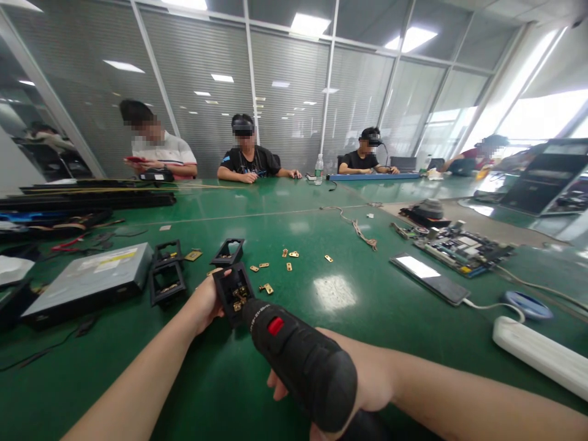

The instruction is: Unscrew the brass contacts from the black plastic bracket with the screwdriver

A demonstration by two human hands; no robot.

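Note:
My left hand (209, 305) grips a black rectangular socket housing (233, 288) by its left side, tilted up off the green table (257, 392). Brass-coloured metal parts show inside the housing. In my right hand (362, 367) is a black cordless drill (298, 355) with a red switch on top; its front end points at the housing's inside, and the bit's tip is hidden. Beyond the held housing stands another black housing (228, 251). Two more, a near one (168, 283) and a far one, sit left of my left hand. Several small brass plates (269, 288) lie scattered past the drill.
A metal disc drive (92, 282) lies at left. On the right are a phone (429, 278) on a cable, a circuit board (466, 245), a blue oval object (527, 304) and a white power strip (542, 355). Several people sit across the table, near a water bottle (318, 168).

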